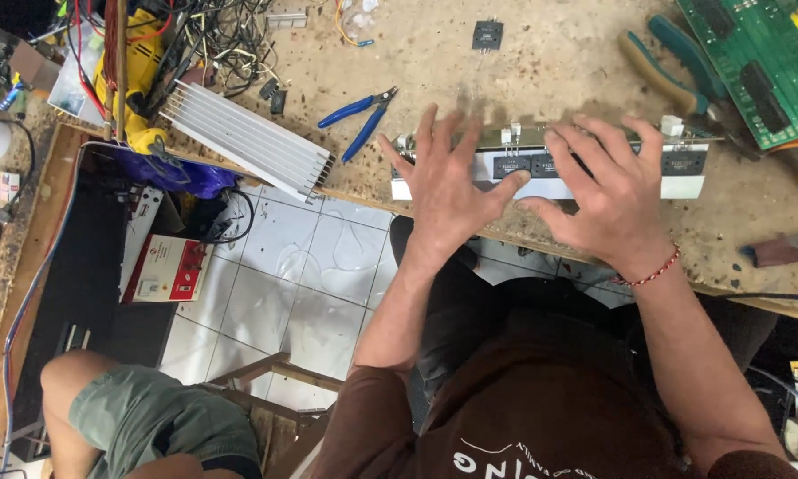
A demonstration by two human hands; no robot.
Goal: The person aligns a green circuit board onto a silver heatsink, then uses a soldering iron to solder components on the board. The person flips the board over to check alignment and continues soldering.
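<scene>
A long white and metal heatsink bar (pixel 683 182) with several black transistors lies across the worn wooden bench near its front edge. My left hand (pixel 448 182) rests flat on its left part, fingers spread, thumb reaching toward the middle. My right hand (pixel 607 191) covers the middle of the bar, fingers spread too, with a red string bracelet at the wrist. Neither hand grips anything; both press or rest on the bar.
Blue-handled pliers (pixel 359 115) lie left of the bar. A ribbed aluminium heatsink (pixel 243 137) sits at the bench corner by tangled wires. A green circuit board (pixel 754 62), teal-handled pliers (pixel 669 66) and a loose black transistor (pixel 487 35) lie farther back. Another person's knee (pixel 133 412) shows lower left.
</scene>
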